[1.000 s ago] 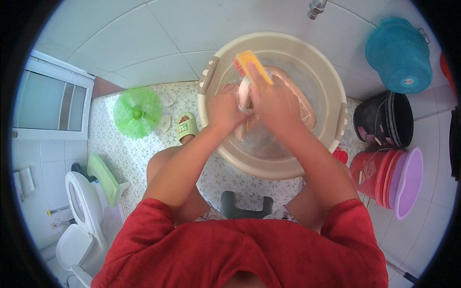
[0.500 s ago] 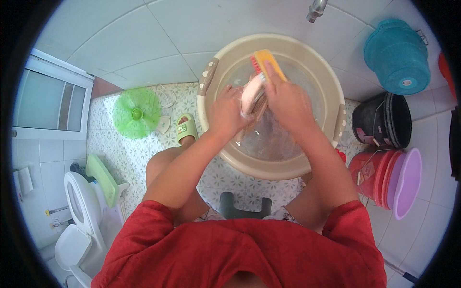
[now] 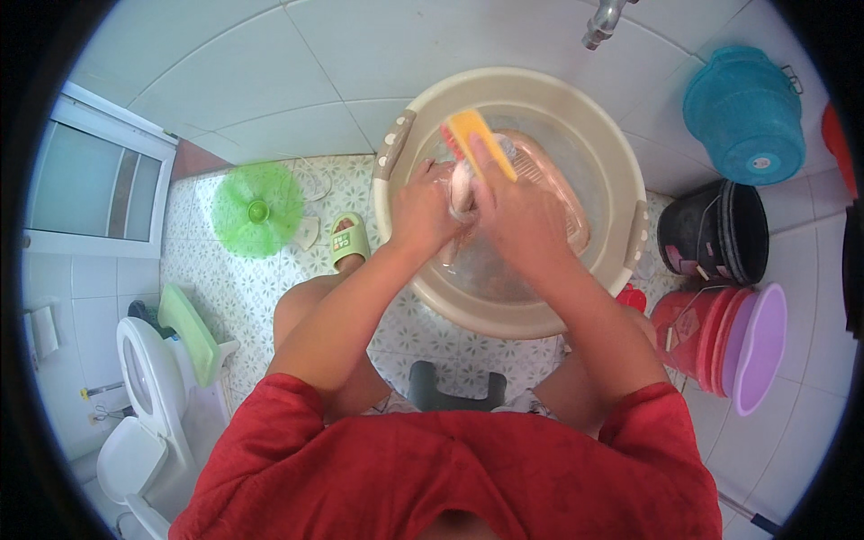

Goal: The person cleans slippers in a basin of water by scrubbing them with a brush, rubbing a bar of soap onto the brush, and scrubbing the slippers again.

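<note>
A large beige basin (image 3: pixel 621 144) holds cloudy water in front of me. Over it, my left hand (image 3: pixel 423 214) is closed on a pale, wet, shoe-like item (image 3: pixel 462 187), whose exact kind I cannot make out. My right hand (image 3: pixel 522 216) grips a yellow-backed scrubbing brush (image 3: pixel 486 144) with red bristles, tilted against the upper end of the pale item. Beyond my right hand, a pinkish ribbed washboard (image 3: pixel 562 193) leans in the basin, partly hidden by that hand.
A metal tap (image 3: pixel 601 27) projects from the wall. On the right are a teal bucket (image 3: pixel 745 121), a black bucket (image 3: pixel 711 229) and red and purple tubs (image 3: pixel 760 351). Leftward are a green fan-like disc (image 3: pixel 258 209), green slipper (image 3: pixel 349 241), green stool (image 3: pixel 191 333) and toilet (image 3: pixel 148 369).
My right hand and the brush have shifted left and a little toward me. The pale item is turned more upright, and the washboard shows more plainly.
</note>
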Tool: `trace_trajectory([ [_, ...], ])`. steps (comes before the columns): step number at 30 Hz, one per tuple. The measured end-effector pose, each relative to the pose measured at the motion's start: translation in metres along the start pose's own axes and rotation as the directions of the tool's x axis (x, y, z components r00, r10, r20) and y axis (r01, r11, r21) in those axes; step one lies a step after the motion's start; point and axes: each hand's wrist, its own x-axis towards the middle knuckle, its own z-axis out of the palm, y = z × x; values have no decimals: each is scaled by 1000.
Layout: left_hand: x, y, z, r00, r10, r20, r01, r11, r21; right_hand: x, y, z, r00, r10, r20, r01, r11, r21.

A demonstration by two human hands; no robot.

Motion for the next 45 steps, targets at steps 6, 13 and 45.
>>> trace_trajectory([
  [6,2,-9,7,999,17,-27,-18,999,-46,22,21,0,989,115,-93,-110,993,53],
  [13,-4,-8,-5,981,-194,22,195,969,-151,-23,-16,8,995,-96,16,95,994,45],
  [45,-2,-20,-10,982,-186,-21,181,972,-152,-18,-18,32,991,-91,94,90,996,16],
])
